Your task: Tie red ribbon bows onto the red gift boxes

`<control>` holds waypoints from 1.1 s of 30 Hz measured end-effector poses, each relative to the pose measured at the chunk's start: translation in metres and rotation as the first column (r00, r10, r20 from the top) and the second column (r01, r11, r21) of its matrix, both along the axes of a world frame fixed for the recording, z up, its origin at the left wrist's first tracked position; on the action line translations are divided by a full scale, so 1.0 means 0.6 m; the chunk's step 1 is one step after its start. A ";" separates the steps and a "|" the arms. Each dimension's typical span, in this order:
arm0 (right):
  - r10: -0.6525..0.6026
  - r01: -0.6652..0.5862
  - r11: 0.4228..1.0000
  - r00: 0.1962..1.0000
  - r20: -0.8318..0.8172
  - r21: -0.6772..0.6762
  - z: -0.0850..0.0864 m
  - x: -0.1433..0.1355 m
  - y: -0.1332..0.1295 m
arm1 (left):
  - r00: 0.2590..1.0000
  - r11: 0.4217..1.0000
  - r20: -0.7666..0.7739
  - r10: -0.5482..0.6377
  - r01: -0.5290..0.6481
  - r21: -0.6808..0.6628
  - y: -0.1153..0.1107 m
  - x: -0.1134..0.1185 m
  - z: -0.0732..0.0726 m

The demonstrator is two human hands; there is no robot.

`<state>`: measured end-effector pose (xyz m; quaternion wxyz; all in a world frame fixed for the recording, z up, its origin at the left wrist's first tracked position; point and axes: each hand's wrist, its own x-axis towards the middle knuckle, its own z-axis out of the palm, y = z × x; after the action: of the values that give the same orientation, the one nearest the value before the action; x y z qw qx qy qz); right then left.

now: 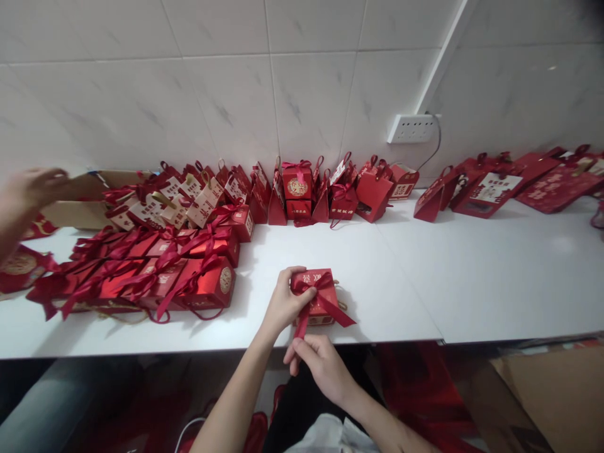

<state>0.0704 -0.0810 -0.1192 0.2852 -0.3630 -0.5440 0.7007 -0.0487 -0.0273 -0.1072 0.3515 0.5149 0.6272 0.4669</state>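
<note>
Head-worn view, facing forward and down, over the hands [306, 327]

- The bare left forearm [238, 393] rises from 7 o'clock and points toward 1 o'clock, its wrist [270, 328] roughly in line with it.
- The left hand [287, 301] is partly closed, thumb [307, 296] reaching toward 2 o'clock, index finger arched above it.
- The bare right forearm [387, 423] comes in from 5 o'clock, angled toward 10 o'clock.
- The right hand [323, 366] sits just below the left, apart from it, thumb extended toward 10 o'clock and fingers [293, 366] curled in a pinch.
</note>
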 end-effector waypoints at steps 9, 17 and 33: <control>0.100 -0.127 0.979 0.980 0.171 0.157 0.003 0.011 -0.007 | 1.000 1.000 -0.010 -0.010 0.009 -0.018 0.002 0.001 -0.001; 0.150 -0.220 0.942 0.952 0.268 0.254 0.085 0.129 0.089 | 0.985 0.984 0.006 0.170 -0.170 0.056 -0.005 -0.022 0.006; -0.298 -0.020 0.871 0.772 0.561 0.491 0.070 0.063 0.167 | 0.995 0.996 -0.025 0.094 -0.094 0.009 -0.012 -0.014 -0.003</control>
<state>0.1082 0.0190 -0.0770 0.2222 -0.5328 -0.7308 0.3644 -0.0573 -0.0345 -0.1088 0.3193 0.4921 0.6532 0.4787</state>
